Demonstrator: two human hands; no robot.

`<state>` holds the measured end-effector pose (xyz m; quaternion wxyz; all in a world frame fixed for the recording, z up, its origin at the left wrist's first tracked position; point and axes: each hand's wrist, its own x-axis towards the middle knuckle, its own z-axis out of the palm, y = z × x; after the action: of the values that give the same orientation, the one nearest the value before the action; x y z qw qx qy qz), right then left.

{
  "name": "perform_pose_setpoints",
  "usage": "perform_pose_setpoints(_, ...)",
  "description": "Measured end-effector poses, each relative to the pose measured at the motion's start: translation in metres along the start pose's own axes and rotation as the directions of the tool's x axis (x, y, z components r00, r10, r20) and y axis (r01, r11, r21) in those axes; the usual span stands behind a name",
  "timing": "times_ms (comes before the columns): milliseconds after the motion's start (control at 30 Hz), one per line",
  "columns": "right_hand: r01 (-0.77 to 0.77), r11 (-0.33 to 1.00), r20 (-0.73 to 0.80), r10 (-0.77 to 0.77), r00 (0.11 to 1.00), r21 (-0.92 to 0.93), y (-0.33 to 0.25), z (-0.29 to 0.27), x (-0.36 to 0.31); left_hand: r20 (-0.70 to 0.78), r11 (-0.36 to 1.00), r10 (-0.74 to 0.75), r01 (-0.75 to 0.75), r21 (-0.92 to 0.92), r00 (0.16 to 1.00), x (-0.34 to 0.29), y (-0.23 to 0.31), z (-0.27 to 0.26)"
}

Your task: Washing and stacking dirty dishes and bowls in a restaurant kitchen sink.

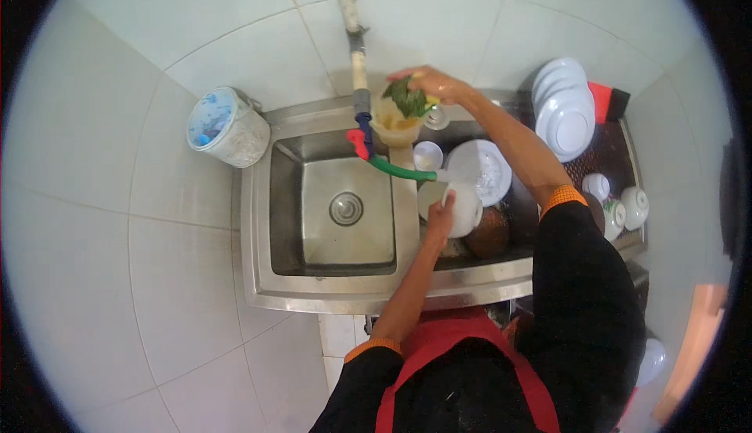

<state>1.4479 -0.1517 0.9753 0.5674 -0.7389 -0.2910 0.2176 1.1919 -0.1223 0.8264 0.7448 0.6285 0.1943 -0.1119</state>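
Observation:
My left hand (441, 220) is closed on the rim of a white bowl (467, 212), tilted over the right-hand basin. Just above the bowl is the mouth of a green hose (403, 171), with what looks like water coming out toward the bowl and a white plate (493, 176). At the back of the sink my right hand (439, 86) grips a dark green scouring pad (406, 99) over a pale plastic tub (394, 133) with yellowish liquid in it. A small white cup (428, 156) sits beside the plate. A round brown item (489, 233) lies partly behind the bowl.
The left steel basin (329, 233) has a round drain. A white bucket (235, 131) with blue contents stands at its back left corner. Stacked white plates (565, 120) lean at the right, near several upturned bowls (634, 207). A pipe with a red-handled tap (358, 143) hangs over the divider.

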Motion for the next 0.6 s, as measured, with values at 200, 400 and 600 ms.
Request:
perform_pose_setpoints(200, -0.132, 0.886, -0.151, 0.220, 0.964, 0.445, -0.002, -0.032, -0.156, 0.042, 0.965, -0.114, 0.121, -0.232, 0.993, 0.025, -0.018, 0.009)
perform_pose_setpoints(400, -0.186, 0.663, -0.499, -0.319, 0.806, -0.725, 0.068, 0.099, -0.257, 0.138, 0.906, -0.047, 0.101, -0.412, 0.989, 0.040, -0.034, 0.044)
perform_pose_setpoints(600, -0.630, 0.717, -0.283, 0.697, 0.659, 0.299, 0.131, 0.006, -0.268, 0.293, 0.952, -0.115, 0.190, -0.241, 0.949, 0.041, -0.048, 0.022)
